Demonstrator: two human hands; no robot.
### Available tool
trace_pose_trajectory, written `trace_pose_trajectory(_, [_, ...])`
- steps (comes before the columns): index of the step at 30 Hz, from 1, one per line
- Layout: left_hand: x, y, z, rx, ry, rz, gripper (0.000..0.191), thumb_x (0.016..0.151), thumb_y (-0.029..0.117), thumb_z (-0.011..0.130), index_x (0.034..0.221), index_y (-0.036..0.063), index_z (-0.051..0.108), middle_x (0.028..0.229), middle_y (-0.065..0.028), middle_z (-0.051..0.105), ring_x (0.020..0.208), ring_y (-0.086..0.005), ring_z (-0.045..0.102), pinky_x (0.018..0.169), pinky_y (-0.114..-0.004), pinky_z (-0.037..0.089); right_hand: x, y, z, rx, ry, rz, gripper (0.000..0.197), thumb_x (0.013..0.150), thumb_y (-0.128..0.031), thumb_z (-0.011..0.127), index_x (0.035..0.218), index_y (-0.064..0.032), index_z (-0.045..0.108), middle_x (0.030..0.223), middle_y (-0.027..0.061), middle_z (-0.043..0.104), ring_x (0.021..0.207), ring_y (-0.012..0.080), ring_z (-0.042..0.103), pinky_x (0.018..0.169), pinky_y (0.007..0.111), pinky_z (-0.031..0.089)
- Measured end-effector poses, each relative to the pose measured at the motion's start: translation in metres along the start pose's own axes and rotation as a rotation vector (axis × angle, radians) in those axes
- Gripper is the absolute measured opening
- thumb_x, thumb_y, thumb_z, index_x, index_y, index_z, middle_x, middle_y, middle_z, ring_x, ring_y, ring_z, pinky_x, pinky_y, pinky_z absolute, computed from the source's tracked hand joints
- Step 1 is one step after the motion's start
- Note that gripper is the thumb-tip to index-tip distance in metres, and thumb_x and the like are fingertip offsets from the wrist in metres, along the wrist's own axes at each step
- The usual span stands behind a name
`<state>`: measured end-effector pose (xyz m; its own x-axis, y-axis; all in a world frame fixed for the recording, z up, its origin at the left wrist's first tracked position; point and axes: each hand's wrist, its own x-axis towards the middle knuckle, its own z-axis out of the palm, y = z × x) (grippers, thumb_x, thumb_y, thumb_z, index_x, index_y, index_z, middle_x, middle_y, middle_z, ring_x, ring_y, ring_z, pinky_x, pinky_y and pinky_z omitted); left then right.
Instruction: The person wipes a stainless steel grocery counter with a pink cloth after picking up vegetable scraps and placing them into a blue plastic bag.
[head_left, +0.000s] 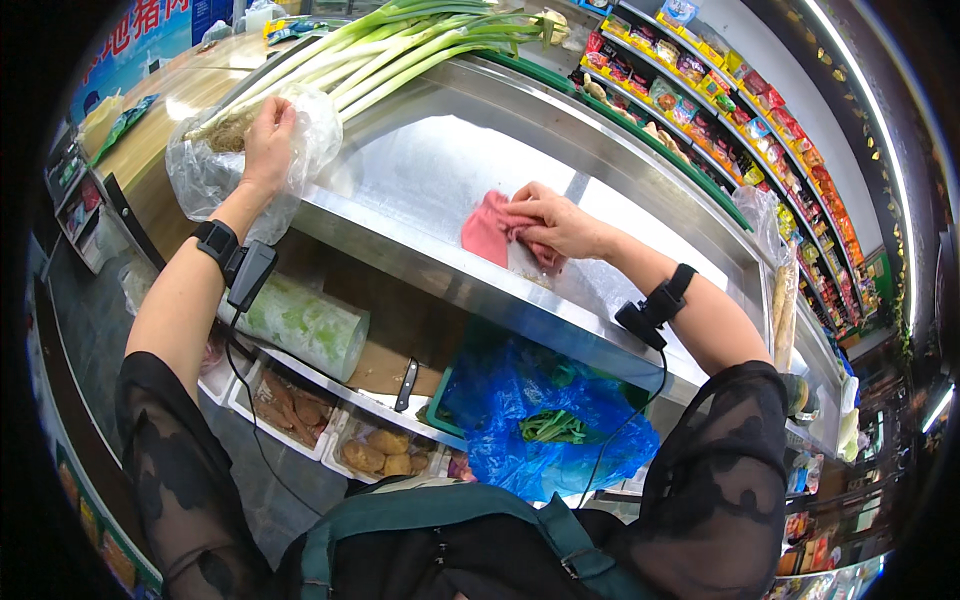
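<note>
My right hand (551, 221) grips a crumpled pink cloth (486, 229) against the floor of a stainless-steel display trough (420, 161), near its front lip. Small specks of debris lie beside the cloth. At the trough's left end, my left hand (270, 142) has its fingers curled on a clear plastic bag (319, 131). That bag surrounds the root ends of a bundle of large green onions (375, 56). Their white stalks lean across the trough's left end, and the green leaves reach over its back edge.
Below the trough lie a cut winter melon (307, 326), a black-handled knife (406, 384) and a blue plastic bag (540, 427) of greens. Bins hold sweet potatoes (289, 409) and potatoes (386, 450). Packaged-goods shelves (697, 82) stand behind; a wooden counter (165, 105) is at left.
</note>
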<state>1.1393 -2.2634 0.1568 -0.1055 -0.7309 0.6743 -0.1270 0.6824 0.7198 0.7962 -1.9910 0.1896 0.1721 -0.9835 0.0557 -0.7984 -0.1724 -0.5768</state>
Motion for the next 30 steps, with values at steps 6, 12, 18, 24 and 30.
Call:
trace_pose_trajectory(6, [-0.001, 0.008, 0.007, 0.001, -0.003, 0.017, 0.014, 0.093, 0.018, 0.051, 0.092, 0.0035, 0.053, 0.079, -0.0075, 0.057, 0.073, -0.0167, 0.051, 0.070, -0.031, 0.043, -0.032, -0.015, -0.063, 0.489, 0.159, 0.187, 0.033, 0.088, -0.004, 0.051, 0.120, -0.0013, 0.057, 0.100, 0.0065, 0.059, 0.081, 0.0157, 0.059, 0.072, 0.025, 0.050])
trace_pose_trajectory(12, [-0.003, 0.019, 0.020, -0.049, -0.031, -0.010, 0.014, 0.093, 0.017, 0.051, 0.093, 0.0039, 0.052, 0.079, -0.0068, 0.056, 0.073, -0.0166, 0.051, 0.071, -0.031, 0.043, -0.087, 0.100, -0.125, 0.042, 0.569, 0.476, 0.026, 0.086, -0.013, 0.057, 0.111, -0.0041, 0.061, 0.094, 0.0095, 0.065, 0.081, 0.0160, 0.063, 0.074, 0.030, 0.051])
trace_pose_trajectory(18, [-0.004, 0.016, 0.012, -0.031, -0.028, 0.062, 0.013, 0.095, 0.015, 0.048, 0.090, 0.0029, 0.051, 0.079, -0.0004, 0.049, 0.074, -0.0096, 0.044, 0.069, -0.024, 0.039, -0.005, 0.078, -0.053, -0.802, 0.325, 0.415, 0.042, 0.080, -0.040, 0.061, 0.101, -0.0035, 0.062, 0.109, 0.0264, 0.053, 0.102, 0.0434, 0.050, 0.089, 0.049, 0.041])
trace_pose_trajectory(24, [-0.002, 0.012, 0.006, 0.018, -0.048, 0.038, 0.014, 0.093, 0.017, 0.050, 0.092, 0.0037, 0.051, 0.079, -0.0078, 0.056, 0.075, -0.0172, 0.051, 0.072, -0.031, 0.043, 0.057, 0.014, 0.004, -0.554, 0.213, -0.172, 0.031, 0.077, -0.020, 0.063, 0.106, -0.0068, 0.060, 0.101, 0.0175, 0.054, 0.098, 0.0369, 0.052, 0.086, 0.044, 0.044])
trace_pose_trajectory(30, [-0.002, 0.015, 0.005, 0.077, -0.045, 0.015, 0.014, 0.093, 0.018, 0.050, 0.092, 0.0037, 0.051, 0.079, -0.0086, 0.056, 0.074, -0.0185, 0.051, 0.072, -0.032, 0.043, 0.022, -0.025, -0.019, -0.175, -0.106, -0.085, 0.033, 0.080, -0.018, 0.064, 0.111, -0.0060, 0.061, 0.097, 0.0127, 0.064, 0.091, 0.0233, 0.060, 0.082, 0.033, 0.047])
